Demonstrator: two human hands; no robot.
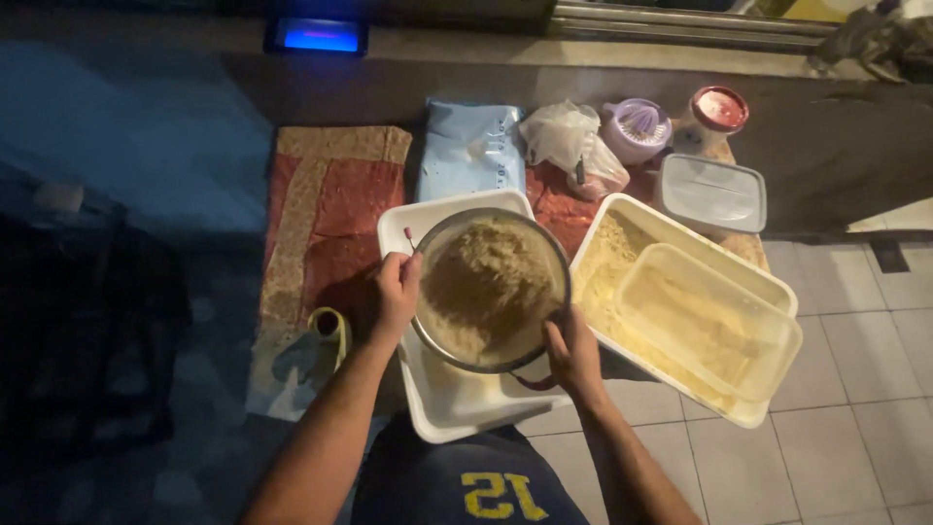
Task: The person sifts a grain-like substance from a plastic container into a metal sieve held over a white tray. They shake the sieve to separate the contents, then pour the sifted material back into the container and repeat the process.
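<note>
A round metal sieve [491, 289] full of coarse beige meal is held over a white rectangular tray [457, 403]. My left hand [396, 292] grips the sieve's left rim. My right hand [573, 355] grips its lower right rim near the handle. The sieve tilts slightly toward me. Part of the tray is hidden beneath it.
To the right stands a cream tub [622, 228] of yellowish meal with a clear plastic container [709, 321] lying in it. Behind are a blue packet [470, 148], a plastic bag [569, 141], a purple juicer [637, 128], a red-lidded jar [717, 112] and a grey lid [712, 192]. A red cloth [326, 219] covers the floor.
</note>
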